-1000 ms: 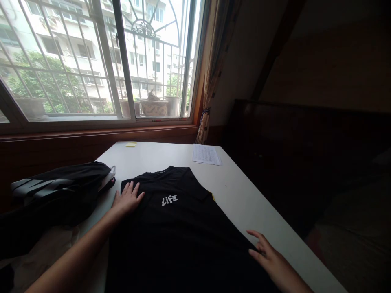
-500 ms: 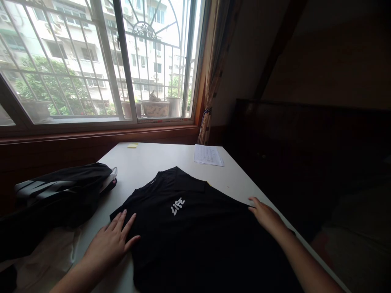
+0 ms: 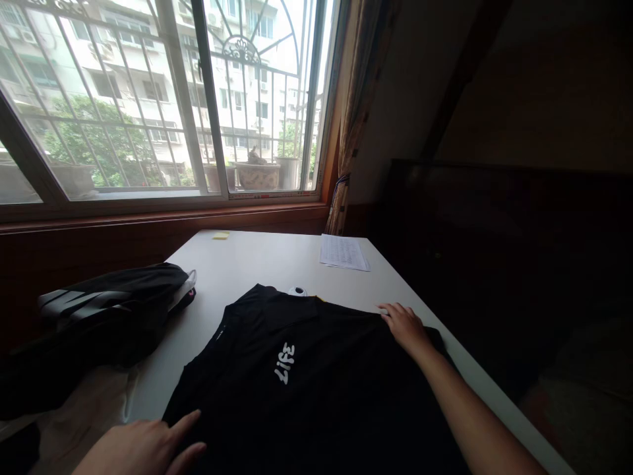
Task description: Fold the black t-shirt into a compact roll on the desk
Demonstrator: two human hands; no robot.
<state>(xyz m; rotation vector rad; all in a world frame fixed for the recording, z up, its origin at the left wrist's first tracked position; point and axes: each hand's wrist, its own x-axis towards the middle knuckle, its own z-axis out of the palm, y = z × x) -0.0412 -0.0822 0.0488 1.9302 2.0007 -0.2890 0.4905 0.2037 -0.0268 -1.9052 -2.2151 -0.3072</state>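
Swung further round since the earlier frame, the black shirt (image 3: 326,402) has its collar (image 3: 222,331) nearer the left hand (image 3: 136,445), which has dropped toward the bottom of the view, while the right hand (image 3: 404,330) has reached slightly farther up; a small round white-and-black object (image 3: 297,291) has come into sight beyond both hands' fingers, just past the cloth. Flat on the white table (image 3: 262,257), the shirt spreads between the two hands. Left forefinger and thumb stretch apart at its near corner, gripping nothing that shows; the remaining fingers are mostly hidden. Right fingers bend over its far edge, and I cannot tell whether they pinch it. Outward and beyond the left fingers sits a heap of clothes (image 3: 119,297); well beyond the right fingertips lie papers (image 3: 345,252). Judging by its drape, the fabric should be light, soft, limp and hardly fragile, quick to wrinkle or slide if pulled from one point; the shoulder and side seams probably give the surest hold, taken with both hands together.
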